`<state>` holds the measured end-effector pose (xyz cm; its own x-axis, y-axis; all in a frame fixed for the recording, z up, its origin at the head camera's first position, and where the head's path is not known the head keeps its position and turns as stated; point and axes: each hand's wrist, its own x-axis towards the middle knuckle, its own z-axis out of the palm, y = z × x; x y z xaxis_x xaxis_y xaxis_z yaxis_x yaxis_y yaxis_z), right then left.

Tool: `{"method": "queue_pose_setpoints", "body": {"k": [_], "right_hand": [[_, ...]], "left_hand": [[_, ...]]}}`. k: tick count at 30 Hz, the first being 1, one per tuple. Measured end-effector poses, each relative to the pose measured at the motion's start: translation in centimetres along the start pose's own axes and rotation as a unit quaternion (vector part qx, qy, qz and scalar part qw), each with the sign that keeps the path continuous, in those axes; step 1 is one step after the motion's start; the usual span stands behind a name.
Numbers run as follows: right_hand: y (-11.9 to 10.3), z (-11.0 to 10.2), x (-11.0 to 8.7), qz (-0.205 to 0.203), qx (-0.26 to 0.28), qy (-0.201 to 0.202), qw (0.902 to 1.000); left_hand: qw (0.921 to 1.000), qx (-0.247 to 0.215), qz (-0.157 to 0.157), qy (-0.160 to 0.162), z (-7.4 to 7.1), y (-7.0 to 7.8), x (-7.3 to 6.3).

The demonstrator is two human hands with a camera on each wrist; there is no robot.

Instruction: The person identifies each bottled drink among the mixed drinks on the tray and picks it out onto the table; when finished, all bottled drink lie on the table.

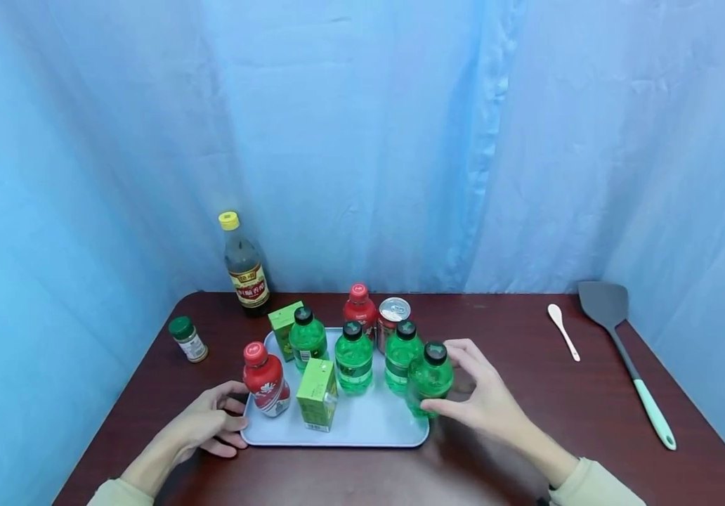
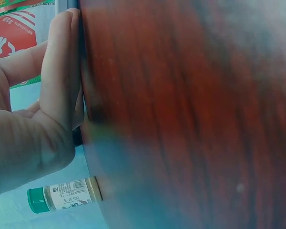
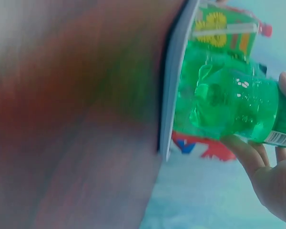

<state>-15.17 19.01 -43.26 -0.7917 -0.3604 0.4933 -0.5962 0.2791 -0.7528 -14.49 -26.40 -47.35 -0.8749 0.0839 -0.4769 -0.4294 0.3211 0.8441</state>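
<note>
My right hand grips a green soda bottle with a black cap between thumb and fingers, over the front right corner of a light tray. In the right wrist view the held bottle appears slightly above the tray's surface. My left hand touches the tray's left edge, fingers fairly straight in the left wrist view. Beside it on the tray stands a red-capped bottle. More green bottles, green drink cartons, another red bottle and a can stand in or behind the tray.
A vinegar bottle with a yellow cap stands at the back left, and a green-capped spice jar left of the tray. To the right lie a small white spoon and a spatula. Blue curtains surround the table.
</note>
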Motion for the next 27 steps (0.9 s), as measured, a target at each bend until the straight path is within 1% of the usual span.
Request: {"method": "queue_pose_setpoints", "body": {"k": [2,4,5,7,11,16,18,21,24,27], "right_hand": [[0.6,-0.8,0.1,-0.004,-0.045,0.016,0.9989],[1.2,-1.8,0.3,-0.006,-0.078,0.028,0.9965],[1.5,-2.3,0.4,-0.005,-0.085,0.032,0.9959],[2.1,-3.3,0.7,-0.005,-0.092,0.043,0.9948],[3.0,-4.7,1.5,0.013,-0.077,0.068,0.9946],[3.8,-5.9,2.6,0.038,-0.094,0.099,0.9899],[4.9,-6.3,2.8,0.047,-0.11,0.109,0.9869],[7.3,-6.8,2.9,0.062,-0.122,0.123,0.983],[9.5,-7.1,2.8,0.082,-0.137,0.128,0.9788],[10.6,-7.3,2.8,0.096,-0.146,0.123,0.9769]], "left_hand": [[1.0,0.0,-0.001,-0.005,-0.1,0.0,-0.1],[1.0,0.0,-0.001,-0.008,-0.1,0.0,-0.1],[1.0,0.0,-0.001,-0.009,-0.1,0.0,-0.1],[1.0,0.0,-0.001,-0.008,-0.1,0.0,-0.1],[1.0,0.001,-0.001,-0.006,-0.1,0.0,0.0],[1.0,0.003,-0.003,-0.006,-0.2,0.1,0.2],[1.0,0.003,-0.002,-0.006,-0.3,0.1,0.3],[1.0,0.004,-0.003,-0.002,-0.3,0.2,0.4],[1.0,0.005,-0.006,0.0,-0.3,0.2,0.4],[1.0,0.004,-0.007,-0.002,-0.3,0.1,0.3]]}}
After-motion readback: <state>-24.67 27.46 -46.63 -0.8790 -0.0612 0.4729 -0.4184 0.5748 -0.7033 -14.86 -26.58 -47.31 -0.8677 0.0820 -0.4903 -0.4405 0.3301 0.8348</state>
